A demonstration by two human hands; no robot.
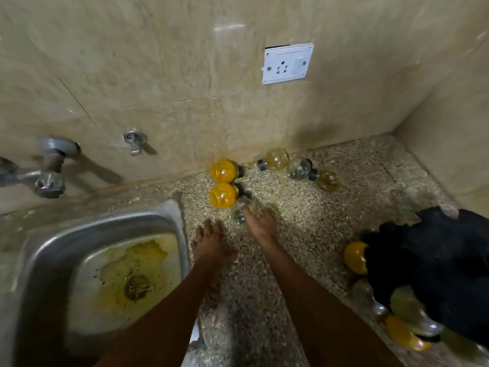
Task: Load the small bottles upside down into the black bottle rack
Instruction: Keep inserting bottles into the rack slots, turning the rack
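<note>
The black bottle rack (pixel 434 263) sits at the right edge of the speckled stone desk (pixel 304 215), blurred and cut off by the frame, so its slots cannot be made out. Several small bottles poke out along its left and lower sides, among them an orange one (pixel 356 256) and a paler yellowish one (pixel 404 305); whether they stand upside down is hard to tell through the blur.

The right hand (pixel 260 223) reaches forward over the desk, its fingers curled around a clear small bottle (pixel 242 210) that lies just in front of two orange bottles; the fingertips and much of the bottle smear together, so the exact hold is unclear. The left hand (pixel 211 241) lies flat on the desk near the sink's right rim, fingers spread and relaxed, holding nothing.

The two orange bottles (pixel 224 182) lie on their sides, one behind the other, the farther one against the tiled wall. To their right, a row of three more bottles (pixel 299 168), pale yellow and clear, lies near the wall.

A steel sink (pixel 47 250) fills the lower left, yellow residue around its drain, and is cut off by the frame. Taps (pixel 50 165) jut from the wall above it, and a white socket plate (pixel 287 63) sits higher up.
</note>
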